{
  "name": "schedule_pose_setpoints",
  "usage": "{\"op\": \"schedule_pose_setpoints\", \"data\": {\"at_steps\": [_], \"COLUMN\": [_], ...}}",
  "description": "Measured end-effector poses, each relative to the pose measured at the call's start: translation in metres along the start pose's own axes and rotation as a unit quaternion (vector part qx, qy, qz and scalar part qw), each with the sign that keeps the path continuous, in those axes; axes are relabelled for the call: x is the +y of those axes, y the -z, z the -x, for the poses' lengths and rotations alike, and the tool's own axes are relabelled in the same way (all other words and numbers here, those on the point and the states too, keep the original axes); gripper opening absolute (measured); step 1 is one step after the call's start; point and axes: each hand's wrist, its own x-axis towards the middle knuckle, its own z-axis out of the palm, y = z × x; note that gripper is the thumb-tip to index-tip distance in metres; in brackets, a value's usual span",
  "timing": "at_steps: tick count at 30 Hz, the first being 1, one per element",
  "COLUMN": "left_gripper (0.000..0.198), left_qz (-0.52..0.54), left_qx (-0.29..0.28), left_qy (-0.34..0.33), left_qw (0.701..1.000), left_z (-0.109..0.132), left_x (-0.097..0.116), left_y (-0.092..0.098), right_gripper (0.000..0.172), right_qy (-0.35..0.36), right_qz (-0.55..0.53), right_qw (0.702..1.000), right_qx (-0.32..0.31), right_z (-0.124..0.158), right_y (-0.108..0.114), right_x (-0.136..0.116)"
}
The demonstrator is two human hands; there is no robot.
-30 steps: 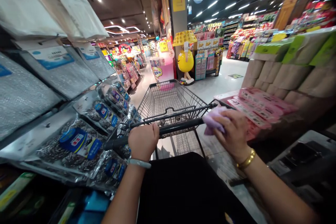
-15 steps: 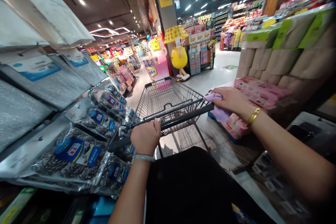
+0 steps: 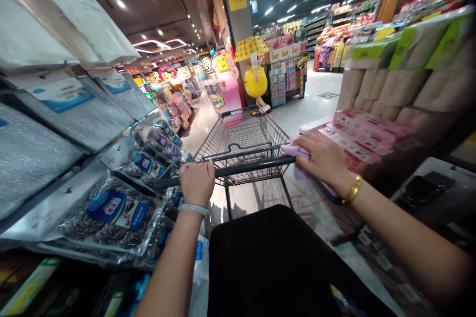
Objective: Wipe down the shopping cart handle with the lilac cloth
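Note:
A black wire shopping cart (image 3: 243, 141) stands in front of me in a store aisle, its basket holding nothing that I can see. My left hand (image 3: 197, 182) is closed round the left part of the cart's dark handle bar (image 3: 253, 168). My right hand (image 3: 323, 158) grips the bar's right end with a lilac cloth (image 3: 293, 151) pressed between palm and bar. A pale bangle sits on my left wrist and a gold bracelet on my right.
Hanging packs of steel scouring pads (image 3: 111, 210) and bagged goods crowd the rack at my left. Pink boxes (image 3: 362, 131) and stacked paper rolls (image 3: 405, 89) stand at the right. Ahead are a yellow mascot figure (image 3: 256, 79), a pillar and a pale aisle floor.
The cart has swung level and straight ahead, and moved on along the aisle. My right hand with the cloth stays at the bar's right end. Both hands have kept their grip.

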Motion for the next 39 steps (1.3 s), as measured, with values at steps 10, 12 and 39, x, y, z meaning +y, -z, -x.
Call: {"op": "schedule_pose_setpoints", "data": {"at_steps": [10,12,39], "left_gripper": [0.036,0.033,0.025], "left_qz": [0.208,0.215,0.262], "left_qx": [0.043,0.053,0.147], "left_qy": [-0.139,-0.130,-0.089], "left_qw": [0.967,0.966,0.950], "left_z": [0.004,0.004,0.016], "left_x": [0.153,0.155,0.095], "left_y": [0.025,0.022,-0.003], "right_gripper": [0.030,0.027,0.019], "right_qy": [0.015,-0.020,0.034], "right_qz": [-0.050,-0.057,-0.272], "right_qw": [0.999,0.998,0.961], "right_qx": [-0.010,0.031,0.028], "right_z": [0.004,0.006,0.023], "right_y": [0.007,0.005,-0.005], "right_x": [-0.024,-0.031,-0.044]}}
